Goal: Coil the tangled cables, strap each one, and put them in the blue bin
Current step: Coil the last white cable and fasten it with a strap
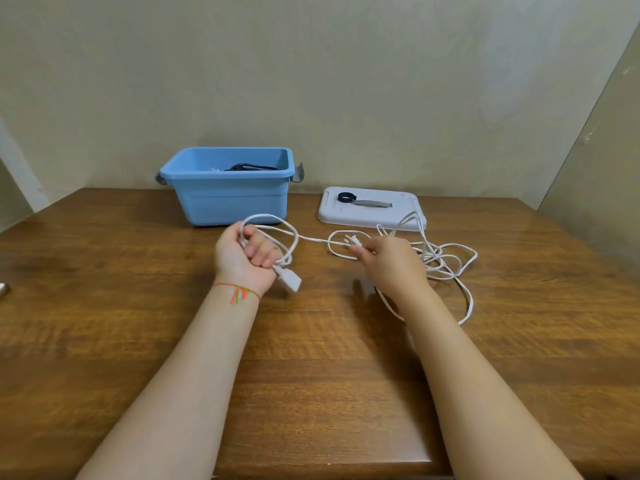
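Brown wood grain is filling the near part of the table (311, 393), whose front edge is running along the bottom of the view between the two forearms, with bare board lying wide on the left side. A thread bracelet (239, 292) in red and green is circling the left wrist. Just beyond it the left hand (247, 256) is curling its fingers round a few loops of the white cable (294, 237), palm turned up, with the cable's block-shaped connector (289, 279) hanging out below the fist. From the loops one strand is stretching right to the right hand (388, 261), which is pinching the cable near its pronged plug (354, 241) with thumb and fingertips. Right of that hand the rest of the cable is lying in a loose tangle (446, 261) on the wood, one long loop trailing back toward the near side.

Farther off, a pale lid (401, 216) is lying flat, the tangle overlapping its near edge; a black strap (347, 197) and a grey strap (374, 204) are resting on it. To the left, the blue bin (228, 202) is standing near the wall, with a dark cable (251, 167) showing inside.
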{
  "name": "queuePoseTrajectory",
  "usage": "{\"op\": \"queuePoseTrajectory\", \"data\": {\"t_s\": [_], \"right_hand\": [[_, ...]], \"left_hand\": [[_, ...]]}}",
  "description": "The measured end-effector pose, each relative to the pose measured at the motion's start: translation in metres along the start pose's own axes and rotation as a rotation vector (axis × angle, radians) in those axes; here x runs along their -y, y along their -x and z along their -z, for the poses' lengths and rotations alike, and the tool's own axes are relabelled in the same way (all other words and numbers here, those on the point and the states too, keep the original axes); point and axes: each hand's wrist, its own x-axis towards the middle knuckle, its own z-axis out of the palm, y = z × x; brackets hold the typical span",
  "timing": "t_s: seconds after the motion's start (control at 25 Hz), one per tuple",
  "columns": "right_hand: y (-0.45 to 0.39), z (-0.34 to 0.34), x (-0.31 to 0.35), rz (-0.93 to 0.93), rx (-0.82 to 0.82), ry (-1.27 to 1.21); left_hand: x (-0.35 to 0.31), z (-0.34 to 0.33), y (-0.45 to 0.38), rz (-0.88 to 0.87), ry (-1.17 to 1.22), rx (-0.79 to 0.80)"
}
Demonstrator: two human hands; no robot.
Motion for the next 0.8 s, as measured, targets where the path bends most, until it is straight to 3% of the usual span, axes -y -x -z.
{"op": "queuePoseTrajectory", "data": {"t_s": [0.12,0.24,0.32,0.4,0.48,0.56,0.68,0.8], "right_hand": [[-0.004,0.007,-0.002,-0.048,-0.066,-0.292],[-0.005,0.01,-0.003,-0.023,-0.082,-0.241],[-0.001,0.008,0.004,0.07,0.001,-0.148],[0.005,0.006,0.012,0.179,0.082,-0.117],[0.011,0.009,0.019,0.281,0.169,-0.159],[0.015,0.012,0.021,0.375,0.251,-0.237],[0.016,0.018,0.024,0.364,0.24,-0.364],[0.016,0.019,0.024,0.255,0.14,-0.488]], "left_hand": [[-0.014,0.007,-0.003,-0.167,0.097,-0.037],[-0.018,0.002,-0.001,-0.219,-0.007,0.024],[-0.009,-0.008,0.002,-0.272,-0.27,0.088],[0.007,-0.018,0.007,-0.442,-0.708,0.129],[0.023,-0.019,0.011,-0.606,-1.193,0.152],[0.036,-0.017,0.014,-0.649,-1.484,0.181],[0.041,-0.023,0.02,-0.519,-1.543,0.197],[0.033,-0.031,0.025,-0.13,-1.213,0.222]]}}
